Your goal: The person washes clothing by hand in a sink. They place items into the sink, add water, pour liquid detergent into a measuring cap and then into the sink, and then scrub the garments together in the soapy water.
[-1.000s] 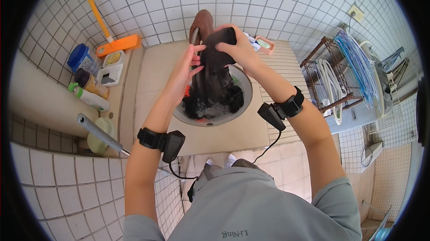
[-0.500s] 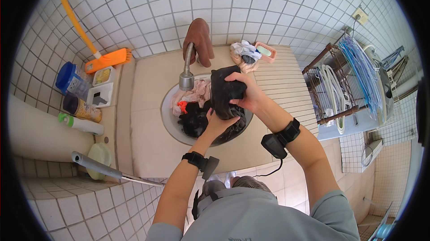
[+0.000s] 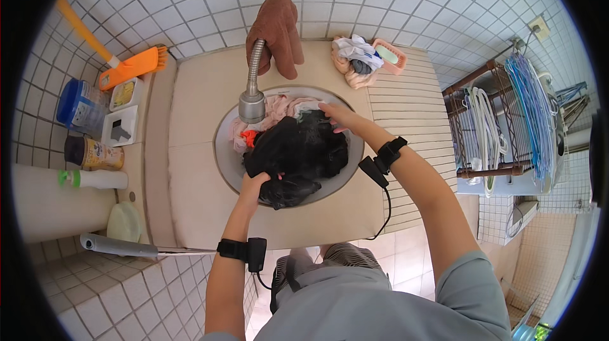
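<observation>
A wet black garment (image 3: pixel 304 144) is spread over the round sink (image 3: pixel 224 150), covering much of the laundry in it. My left hand (image 3: pixel 252 189) is closed on the garment's lower left part, near the front rim. Over at its upper right edge, my right hand (image 3: pixel 340 119) has its fingers stretched out and apart, beside the cloth. Pale pink cloth (image 3: pixel 285 107) and a small orange-red piece (image 3: pixel 249 138) show behind and left of the black garment. The metal faucet (image 3: pixel 252 107) hangs over the sink's left back side.
Brown cloth (image 3: pixel 273 33) drapes over the faucet's neck. At the back right lie bundled light cloths (image 3: pixel 355 59) and a pink soap dish (image 3: pixel 393 65). Bottles (image 3: pixel 95 179), a white tray (image 3: pixel 120 124) and an orange broom (image 3: pixel 133 68) line the left ledge. A hanger rack (image 3: pixel 488 119) stands right.
The black garment was bunched between both hands above the sink; now it lies spread across the basin. My hands have moved apart, the left one going left and the right one opening.
</observation>
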Demonstrator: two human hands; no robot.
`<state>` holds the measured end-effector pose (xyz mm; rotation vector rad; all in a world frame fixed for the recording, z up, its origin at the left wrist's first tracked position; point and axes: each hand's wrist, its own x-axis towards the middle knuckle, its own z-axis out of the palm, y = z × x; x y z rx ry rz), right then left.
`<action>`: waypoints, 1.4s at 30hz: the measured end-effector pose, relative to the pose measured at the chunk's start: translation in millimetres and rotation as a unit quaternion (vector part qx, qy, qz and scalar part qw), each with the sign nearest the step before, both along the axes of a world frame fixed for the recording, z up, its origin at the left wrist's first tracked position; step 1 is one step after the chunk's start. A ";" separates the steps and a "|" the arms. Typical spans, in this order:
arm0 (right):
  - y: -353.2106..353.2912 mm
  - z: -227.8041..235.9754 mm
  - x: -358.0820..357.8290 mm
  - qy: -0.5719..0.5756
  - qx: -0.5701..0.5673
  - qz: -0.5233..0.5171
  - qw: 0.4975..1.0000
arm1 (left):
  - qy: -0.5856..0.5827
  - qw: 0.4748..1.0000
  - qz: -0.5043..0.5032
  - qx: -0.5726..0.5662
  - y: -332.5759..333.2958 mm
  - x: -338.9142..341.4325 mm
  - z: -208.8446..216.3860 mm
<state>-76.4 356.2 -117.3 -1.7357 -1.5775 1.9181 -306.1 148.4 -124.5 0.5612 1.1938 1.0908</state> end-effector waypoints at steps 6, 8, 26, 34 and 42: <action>19.1 -64.7 -35.7 -0.127 0.348 0.227 0.901 | -0.045 0.993 0.112 0.010 -26.1 1.6 14.5; 8.9 -72.8 -49.1 -0.218 0.387 0.231 0.866 | -0.043 0.990 0.133 0.017 -30.6 7.8 26.7; -90.5 -18.2 -23.4 -0.056 0.557 0.371 0.741 | 0.236 0.963 0.095 0.085 -19.8 5.8 90.3; -140.5 -35.7 -8.9 -0.138 0.669 0.425 0.595 | 0.228 0.966 0.088 0.082 -12.7 -2.1 85.4; -46.4 -10.0 -57.9 -0.165 0.340 0.430 0.820 | 0.202 0.973 0.107 0.045 -29.8 -14.1 60.9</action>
